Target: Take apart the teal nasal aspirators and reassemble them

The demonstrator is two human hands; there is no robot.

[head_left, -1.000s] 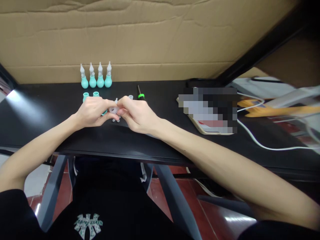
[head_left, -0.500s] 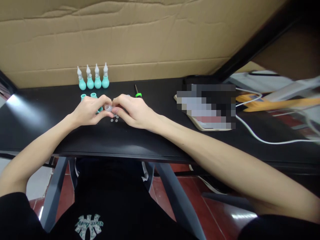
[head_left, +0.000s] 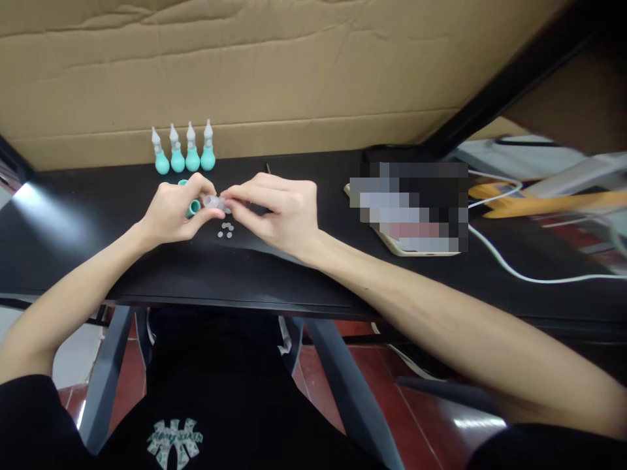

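A translucent plastic nozzle part (head_left: 211,202) is pinched between the thumb and fingers of my left hand (head_left: 169,212). Its round open end faces left. My right hand (head_left: 287,212) has its fingertips closed at the part's right end; whether they hold a separate small piece there is hidden. Several small clear discs (head_left: 226,230) lie on the black table just below the fingers. Behind my left hand, partly covered, a teal rubber bulb (head_left: 194,208) shows its open mouth, with another teal rim above it.
Several teal bulb aspirators with clear pointed tips (head_left: 192,155) stand in a row by the cardboard wall (head_left: 274,78). A thin dark shaft (head_left: 267,168) pokes out behind my right hand. To the right lie a blurred-out phone-like object (head_left: 406,251) and a white cable (head_left: 514,274).
My right hand has risen and turned at the wrist, now covering the green-banded tool handle. More of the translucent part shows between my hands, and it sits slightly higher.
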